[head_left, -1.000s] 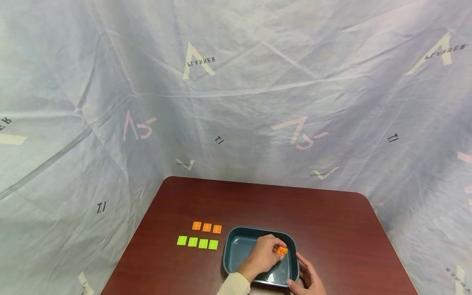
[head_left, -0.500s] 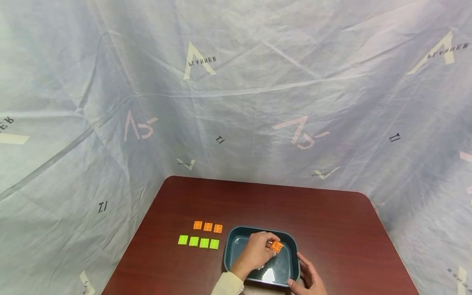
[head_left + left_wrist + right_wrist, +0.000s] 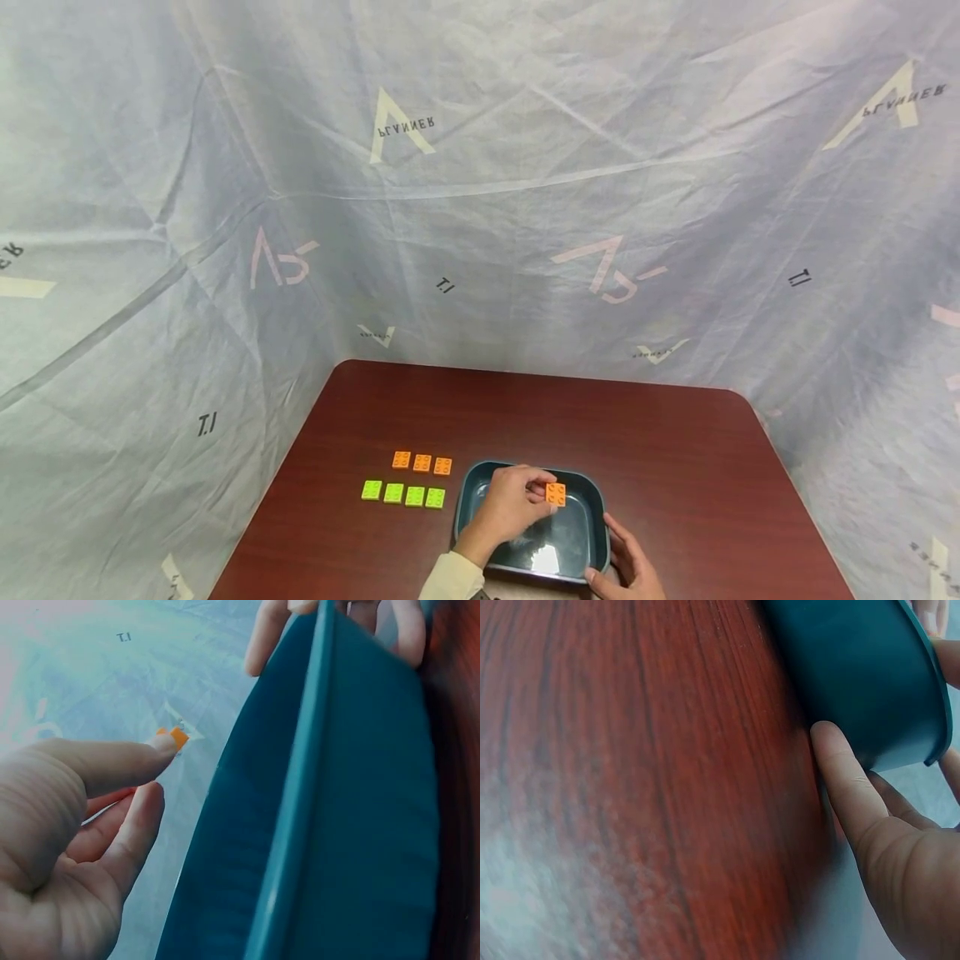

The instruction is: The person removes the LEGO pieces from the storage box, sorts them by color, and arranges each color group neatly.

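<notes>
My left hand (image 3: 510,504) pinches an orange toy building block (image 3: 556,494) between thumb and fingers, over the dark teal tray (image 3: 577,546). Its studs face up in the head view. In the left wrist view only a corner of the block (image 3: 178,739) shows past the thumb, beside the tray's rim (image 3: 296,780). At the tray's near right corner, my right hand (image 3: 630,567) holds on, thumb at the front rim and fingers along the right side. The right wrist view shows one finger (image 3: 847,772) lying against the lower edge of the tray wall (image 3: 862,667).
Left of the tray, a row of 3 orange blocks (image 3: 422,462) lies on the dark red wooden table (image 3: 525,408). Nearer than that row lie several lime green blocks (image 3: 393,492). Grey printed sheeting (image 3: 480,208) hangs behind the table and along its sides.
My left hand has moved left and slightly away from me with the orange block, which has turned so its studs face up. My right hand stays at the tray's corner.
</notes>
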Demonstrator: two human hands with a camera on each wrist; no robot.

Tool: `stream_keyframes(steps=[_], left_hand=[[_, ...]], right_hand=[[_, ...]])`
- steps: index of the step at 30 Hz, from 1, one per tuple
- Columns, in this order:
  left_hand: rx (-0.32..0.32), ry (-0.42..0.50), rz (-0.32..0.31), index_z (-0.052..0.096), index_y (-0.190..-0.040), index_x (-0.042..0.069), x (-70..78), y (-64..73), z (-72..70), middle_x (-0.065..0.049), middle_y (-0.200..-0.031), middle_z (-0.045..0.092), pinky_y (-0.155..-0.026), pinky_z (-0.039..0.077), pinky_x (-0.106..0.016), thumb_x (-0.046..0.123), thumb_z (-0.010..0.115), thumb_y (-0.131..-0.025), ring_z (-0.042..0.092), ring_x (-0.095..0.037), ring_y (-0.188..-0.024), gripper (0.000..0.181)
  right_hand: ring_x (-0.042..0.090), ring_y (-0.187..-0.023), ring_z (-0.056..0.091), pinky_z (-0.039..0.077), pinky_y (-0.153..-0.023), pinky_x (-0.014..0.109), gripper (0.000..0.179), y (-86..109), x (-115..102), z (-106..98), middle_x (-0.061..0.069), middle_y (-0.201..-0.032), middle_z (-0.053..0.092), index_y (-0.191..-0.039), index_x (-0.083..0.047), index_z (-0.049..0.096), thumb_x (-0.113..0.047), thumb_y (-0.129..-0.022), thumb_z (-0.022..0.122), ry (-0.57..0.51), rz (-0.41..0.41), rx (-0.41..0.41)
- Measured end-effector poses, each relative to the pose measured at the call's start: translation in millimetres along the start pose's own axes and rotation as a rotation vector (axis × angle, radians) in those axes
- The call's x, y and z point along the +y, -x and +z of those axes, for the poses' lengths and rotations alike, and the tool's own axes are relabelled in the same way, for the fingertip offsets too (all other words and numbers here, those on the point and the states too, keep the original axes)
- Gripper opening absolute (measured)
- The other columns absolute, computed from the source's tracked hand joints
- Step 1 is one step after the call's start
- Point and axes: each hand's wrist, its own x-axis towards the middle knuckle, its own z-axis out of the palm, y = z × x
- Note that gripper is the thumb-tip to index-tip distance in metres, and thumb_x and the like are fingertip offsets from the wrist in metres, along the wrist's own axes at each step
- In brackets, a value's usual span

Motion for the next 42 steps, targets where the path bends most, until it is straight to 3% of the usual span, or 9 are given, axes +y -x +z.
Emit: stream_keyframes(steps=[5,14,18,23,26,31,37,42], left_hand=[[0.005,0.011,0.011,0.081,-0.116,0.014,-4.4,3.3,-10.9,0.007,-0.106,0.068,-0.075,0.059,-0.014,0.007,0.089,-0.085,0.064,0.003,-0.088,0.033],[0.046,-0.009,0.001,0.080,-0.119,0.017,-15.8,8.7,-33.7,0.006,-0.110,0.071,-0.077,0.060,-0.014,0.008,0.088,-0.086,0.066,0.001,-0.092,0.035],[0.049,0.000,-0.024,0.079,-0.122,0.019,-19.0,12.0,-45.9,0.005,-0.116,0.071,-0.079,0.060,-0.016,0.010,0.086,-0.088,0.067,-0.001,-0.095,0.036],[0.044,0.036,-0.054,0.077,-0.127,0.017,-23.0,14.8,-61.4,0.003,-0.118,0.069,-0.083,0.062,-0.020,0.011,0.084,-0.091,0.066,-0.006,-0.099,0.037],[0.062,0.010,-0.064,0.076,-0.128,0.020,-27.0,18.1,-70.2,0.004,-0.118,0.069,-0.083,0.062,-0.021,0.014,0.084,-0.092,0.067,-0.007,-0.100,0.037],[0.106,-0.006,-0.083,0.075,-0.129,0.021,-37.7,27.2,-85.4,0.003,-0.123,0.069,-0.085,0.061,-0.021,0.016,0.083,-0.093,0.068,-0.009,-0.100,0.038],[0.133,-0.002,-0.094,0.074,-0.133,0.017,-50.5,34.7,-107.6,0.000,-0.125,0.070,-0.086,0.062,-0.025,0.015,0.081,-0.094,0.069,-0.014,-0.103,0.039],[0.169,-0.041,-0.115,0.073,-0.133,0.022,-60.8,35.1,-128.3,0.000,-0.127,0.069,-0.085,0.062,-0.024,0.011,0.081,-0.094,0.068,-0.015,-0.105,0.042]], right_hand=[[0.035,-0.125,0.066,0.060,-0.086,0.027,0.093,-0.8,-0.8,-0.3,0.029,-0.150,0.056,-0.160,-0.019,0.043,-0.014,-0.081,0.091,0.020,0.019,0.001],[0.011,-0.109,0.072,0.059,-0.084,0.022,0.091,1.2,4.0,-1.1,0.030,-0.145,0.060,-0.159,-0.010,0.046,0.003,-0.079,0.087,-0.020,-0.102,0.011],[0.005,-0.108,0.070,0.058,-0.085,0.021,0.091,2.0,3.8,-2.0,0.030,-0.147,0.058,-0.159,-0.010,0.045,0.002,-0.079,0.087,-0.011,-0.095,0.009],[0.006,-0.110,0.069,0.057,-0.085,0.021,0.092,1.8,1.4,-3.1,0.030,-0.148,0.057,-0.160,-0.013,0.044,-0.003,-0.080,0.088,0.003,-0.072,0.000],[0.009,-0.111,0.070,0.058,-0.085,0.021,0.091,2.6,0.4,-2.4,0.030,-0.149,0.057,-0.161,-0.014,0.044,-0.004,-0.081,0.088,0.002,-0.058,-0.006],[0.024,-0.118,0.070,0.062,-0.085,0.030,0.090,6.4,-1.0,0.7,0.033,-0.152,0.052,-0.162,-0.012,0.040,-0.005,-0.085,0.085,-0.058,-0.007,-0.037],[0.009,-0.108,0.073,0.062,-0.082,0.027,0.087,7.2,3.1,2.2,0.033,-0.150,0.054,-0.160,-0.007,0.043,0.002,-0.083,0.083,-0.069,-0.063,-0.001],[0.010,-0.109,0.073,0.061,-0.083,0.024,0.087,2.7,2.8,0.2,0.031,-0.148,0.057,-0.158,-0.008,0.046,0.003,-0.081,0.085,-0.054,-0.097,0.014]])
